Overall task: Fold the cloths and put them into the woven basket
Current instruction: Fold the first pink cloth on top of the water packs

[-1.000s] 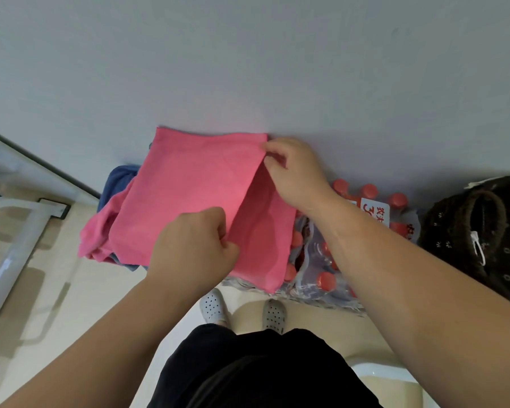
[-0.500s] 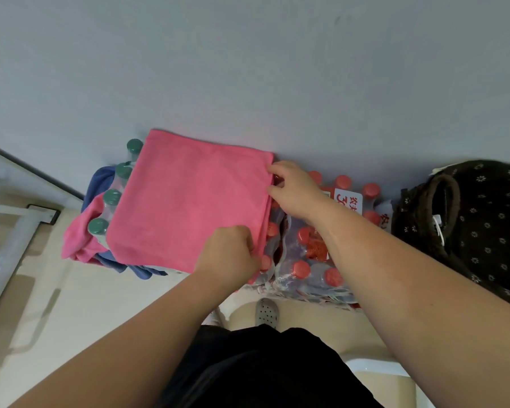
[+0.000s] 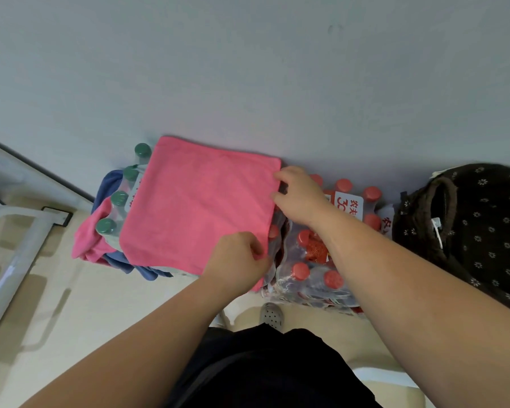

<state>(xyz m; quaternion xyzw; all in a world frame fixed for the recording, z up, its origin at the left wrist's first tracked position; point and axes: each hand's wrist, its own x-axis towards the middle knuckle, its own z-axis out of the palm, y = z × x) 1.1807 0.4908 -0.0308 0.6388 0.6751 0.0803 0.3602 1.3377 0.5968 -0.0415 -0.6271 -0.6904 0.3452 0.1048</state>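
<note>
Pink cloth (image 3: 200,207) lies folded flat atop green-capped bottles (image 3: 120,198) by the wall, both forearms reaching forward: left hand (image 3: 239,257), knuckles up, grip clamped on its near right corner; right hand (image 3: 301,198), wrist bent inward, grip pinching its right edge, above red-capped bottles (image 3: 301,270).
</note>
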